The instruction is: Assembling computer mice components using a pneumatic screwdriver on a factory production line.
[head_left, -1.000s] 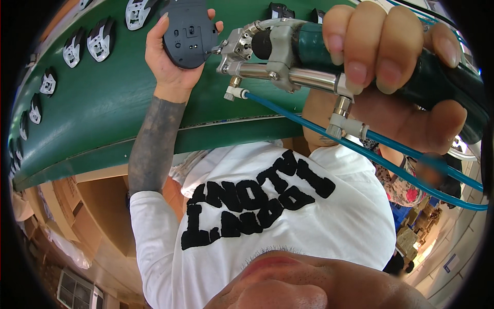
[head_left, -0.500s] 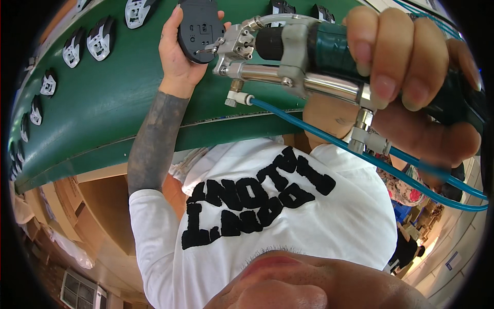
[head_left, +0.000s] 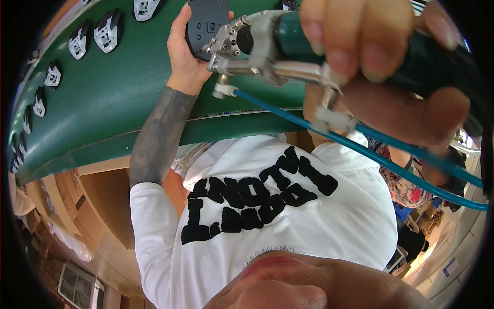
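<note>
My left hand (head_left: 186,67) is closed around a black computer mouse (head_left: 206,23), whose flat underside with small openings is turned toward me. The mouse's upper end is cut off by the frame edge. My right hand (head_left: 360,38) grips a dark green powered screwdriver (head_left: 293,36) with a metal nose and a side cylinder. The screwdriver's metal head (head_left: 224,49) is at the mouse's lower right edge. Only a little of the bit shows, and I cannot tell whether it sits in a screw. A blue air hose (head_left: 278,112) runs from the cylinder to the right.
A green conveyor belt (head_left: 123,87) curves across the far side, bearing several black and silver mouse shells (head_left: 107,31). Cardboard boxes (head_left: 105,206) stand below at the left. Another blue hose (head_left: 422,159) hangs at the right. Other people are visible behind, at the right.
The screwdriver and my right hand have shifted left and slightly up, with less of the bit showing. My left hand and the mouse sit a little farther right. The shells on the belt appear shifted right.
</note>
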